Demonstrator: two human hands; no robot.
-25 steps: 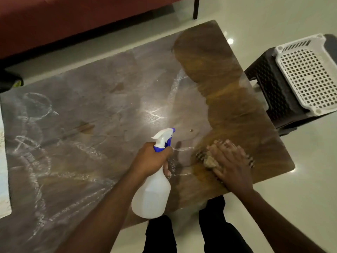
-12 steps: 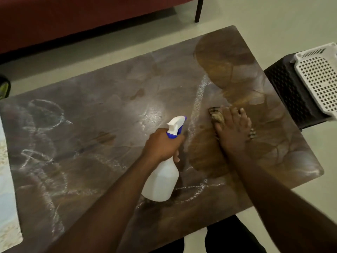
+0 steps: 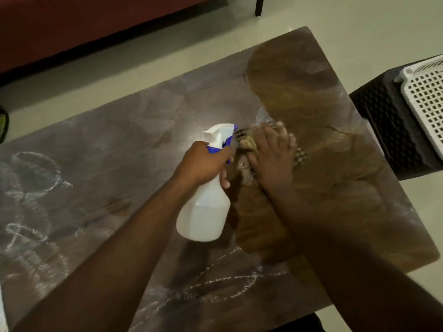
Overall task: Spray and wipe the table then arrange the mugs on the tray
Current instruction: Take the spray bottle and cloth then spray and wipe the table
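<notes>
A brown table fills the view, dusty grey with white streaks on the left, darker and wiped on the right. My left hand grips the neck of a white spray bottle with a blue and white trigger, held above the table's middle. Just right of the nozzle, my right hand presses flat on a striped beige cloth, mostly hidden under the palm. A white perforated tray lies on a dark stool at the right edge. No mugs are in view.
The dark woven stool stands close to the table's right side. A red sofa runs along the far side, with a dark leg on the pale tiled floor. My dark trousers show below the near edge.
My right hand slid the cloth away from the near edge to mid-table, then left until it sits beside the bottle's nozzle. The wiped dark area has grown. The bottle stays in my left hand.
</notes>
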